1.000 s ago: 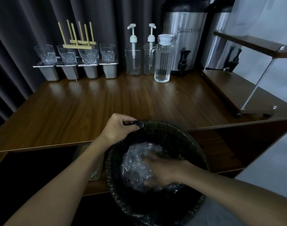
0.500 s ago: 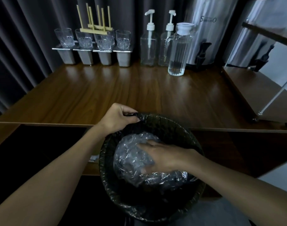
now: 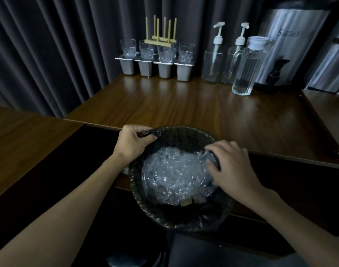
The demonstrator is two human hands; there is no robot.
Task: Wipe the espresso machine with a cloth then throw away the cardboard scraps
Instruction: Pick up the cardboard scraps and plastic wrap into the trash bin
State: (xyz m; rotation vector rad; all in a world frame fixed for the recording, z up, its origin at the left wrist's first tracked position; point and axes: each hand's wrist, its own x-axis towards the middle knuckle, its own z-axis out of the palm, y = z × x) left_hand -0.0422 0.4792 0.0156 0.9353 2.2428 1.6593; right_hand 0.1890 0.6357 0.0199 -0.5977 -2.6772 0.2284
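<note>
Head: left hand (image 3: 134, 142), right (image 3: 232, 166) around liner (image 3: 184, 135)

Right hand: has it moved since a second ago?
Yes. The right hand left the plastic wrap and now grips the bin liner at its right rim.

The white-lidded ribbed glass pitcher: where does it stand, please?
Head view, upper right: the ribbed glass pitcher stands on the wooden counter, right of two clear pump bottles, before the steel urn.

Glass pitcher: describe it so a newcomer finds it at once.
On the wooden counter, find the big steel urn at back right. The glass pitcher stands at its left, beside two pump bottles. Only it is ribbed, with a handle and flat white lid.
</note>
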